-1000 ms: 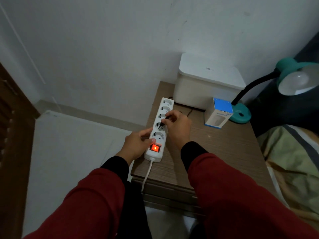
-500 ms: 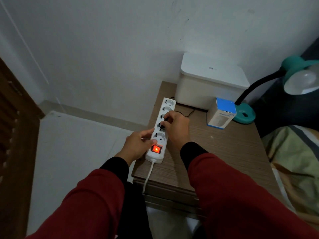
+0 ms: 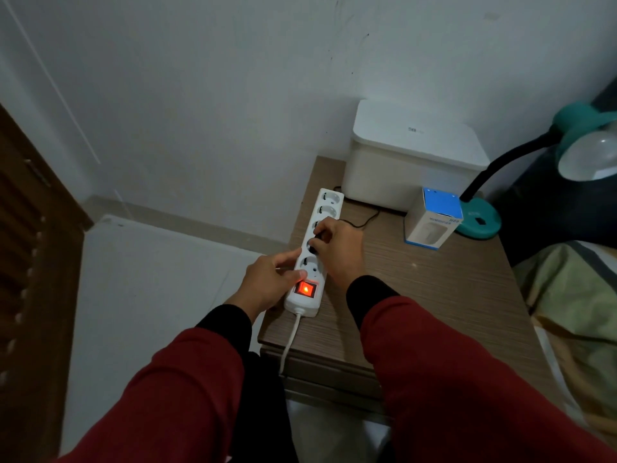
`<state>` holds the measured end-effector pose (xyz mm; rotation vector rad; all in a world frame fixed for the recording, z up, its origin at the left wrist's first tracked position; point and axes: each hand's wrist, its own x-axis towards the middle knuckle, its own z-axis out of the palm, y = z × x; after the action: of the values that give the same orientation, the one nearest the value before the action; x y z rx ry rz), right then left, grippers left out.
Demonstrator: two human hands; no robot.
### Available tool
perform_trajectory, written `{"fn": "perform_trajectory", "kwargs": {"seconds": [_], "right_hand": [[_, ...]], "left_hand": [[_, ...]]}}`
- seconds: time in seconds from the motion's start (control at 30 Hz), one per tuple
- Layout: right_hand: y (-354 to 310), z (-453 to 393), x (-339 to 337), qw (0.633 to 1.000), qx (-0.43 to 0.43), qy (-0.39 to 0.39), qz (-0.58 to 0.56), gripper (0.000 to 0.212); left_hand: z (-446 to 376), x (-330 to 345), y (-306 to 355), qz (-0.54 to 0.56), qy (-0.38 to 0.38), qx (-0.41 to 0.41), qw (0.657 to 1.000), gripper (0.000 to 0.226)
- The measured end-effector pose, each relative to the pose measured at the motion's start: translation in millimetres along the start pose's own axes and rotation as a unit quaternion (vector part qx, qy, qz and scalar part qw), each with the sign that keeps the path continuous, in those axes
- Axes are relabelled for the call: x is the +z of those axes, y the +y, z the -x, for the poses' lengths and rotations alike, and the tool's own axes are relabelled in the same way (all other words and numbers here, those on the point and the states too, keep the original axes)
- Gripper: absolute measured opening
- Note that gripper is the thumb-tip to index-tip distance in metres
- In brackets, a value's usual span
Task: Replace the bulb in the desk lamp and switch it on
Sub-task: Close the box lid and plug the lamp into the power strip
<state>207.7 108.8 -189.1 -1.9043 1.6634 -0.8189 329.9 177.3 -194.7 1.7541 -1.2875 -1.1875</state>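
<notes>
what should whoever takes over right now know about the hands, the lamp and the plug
Left hand grips the power strip near its lit red switch, steadying it.
Right hand pinches the black plug at a middle socket; whether it is fully seated cannot be told.
Teal desk lamp stands at the table's far right, bulb fitted, unlit. Bulb box beside its base.
Left: seat the plug, press the lamp's switch.

Black plug [image 3: 314, 243] now deeper in power strip [image 3: 315, 248]

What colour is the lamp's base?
Teal green; the desk lamp base shows best in the head view, beside the bulb box.
</notes>
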Motion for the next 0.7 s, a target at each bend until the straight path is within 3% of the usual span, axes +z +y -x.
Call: {"fn": "perform_trajectory", "kwargs": {"seconds": [0.23,0.4,0.57,0.7], "right_hand": [[1,2,-1,1.000,0.009,-0.015,-0.013,0.015],[-5,-3,-15,0.993,0.009,-0.098,0.060,0.017],[-4,-2,-37,0.958,-0.050,-0.185,0.215,0.043],[-8,7,-59,0.931,-0.044,-0.246,0.265,0.057]], "left_hand": [[1,1,3,-0.010,0.006,0.000,1.000,0.049],[6,5,9,-0.028,0.020,-0.011,0.999,0.049],[10,7,18,-0.105,0.017,-0.017,0.994,0.049],[11,7,27,-0.213,-0.004,-0.016,0.977,0.044]]}}
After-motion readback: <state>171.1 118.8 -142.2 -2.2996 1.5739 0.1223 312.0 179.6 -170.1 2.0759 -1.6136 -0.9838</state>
